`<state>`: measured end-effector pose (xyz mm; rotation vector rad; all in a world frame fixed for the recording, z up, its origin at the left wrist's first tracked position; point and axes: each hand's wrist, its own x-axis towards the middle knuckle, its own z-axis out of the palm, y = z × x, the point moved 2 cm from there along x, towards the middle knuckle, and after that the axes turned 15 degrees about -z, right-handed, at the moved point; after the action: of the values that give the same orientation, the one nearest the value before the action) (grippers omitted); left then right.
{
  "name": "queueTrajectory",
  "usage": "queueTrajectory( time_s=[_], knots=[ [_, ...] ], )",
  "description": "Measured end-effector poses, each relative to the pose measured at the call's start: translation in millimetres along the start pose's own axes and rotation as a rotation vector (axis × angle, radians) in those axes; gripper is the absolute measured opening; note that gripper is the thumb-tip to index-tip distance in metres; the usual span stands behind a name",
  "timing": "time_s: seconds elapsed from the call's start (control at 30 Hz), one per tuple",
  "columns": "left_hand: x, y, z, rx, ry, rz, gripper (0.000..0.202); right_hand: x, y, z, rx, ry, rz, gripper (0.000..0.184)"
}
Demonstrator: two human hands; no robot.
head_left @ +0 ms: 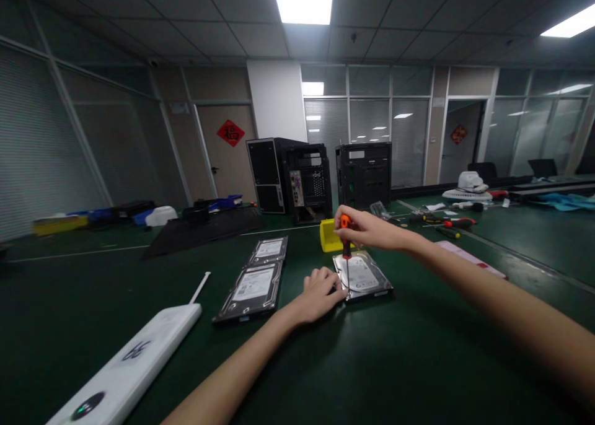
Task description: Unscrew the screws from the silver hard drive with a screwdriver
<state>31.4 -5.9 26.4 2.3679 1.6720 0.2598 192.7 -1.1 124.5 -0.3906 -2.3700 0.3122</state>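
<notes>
A hard drive with a white label lies flat on the green table. My right hand is closed around the orange handle of a screwdriver, held upright with its tip down at the drive's near left corner. My left hand rests on the table with fingers curled, pressing against the drive's left edge. Two more hard drives lie in a line to the left.
A small yellow bin sits just behind the drive. Two black computer cases stand further back. A white router-like device lies at the near left. Screwdrivers and small parts are scattered at the right rear.
</notes>
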Motion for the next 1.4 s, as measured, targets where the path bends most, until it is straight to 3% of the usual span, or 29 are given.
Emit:
queueTrajectory(
  time_s=[0.3, 0.5, 0.77, 1.0, 1.4],
  knots=[
    [2.4, -4.5, 2.9, -0.003, -0.025, -0.002, 0.024, 5.9, 0.4, -2.8, -0.105, -0.016, -0.02, 0.022],
    [3.1, -6.0, 4.1, -0.013, -0.042, -0.015, 0.021, 14.6, -5.1, -3.8, 0.082, -0.18, 0.019, 0.029],
    [1.8, -3.9, 5.8, -0.004, -0.017, -0.023, 0.021, 20.8, -5.8, -4.3, 0.243, -0.282, 0.055, 0.025],
    [0.2, -2.5, 5.1, -0.005, 0.004, -0.018, 0.022, 20.7, -13.3, -3.9, 0.229, -0.253, -0.008, 0.032],
    [0.2, -0.8, 5.0, -0.008, -0.014, -0.033, 0.023, 17.1, -9.6, -1.2, 0.104, -0.16, -0.021, 0.024]
  ],
)
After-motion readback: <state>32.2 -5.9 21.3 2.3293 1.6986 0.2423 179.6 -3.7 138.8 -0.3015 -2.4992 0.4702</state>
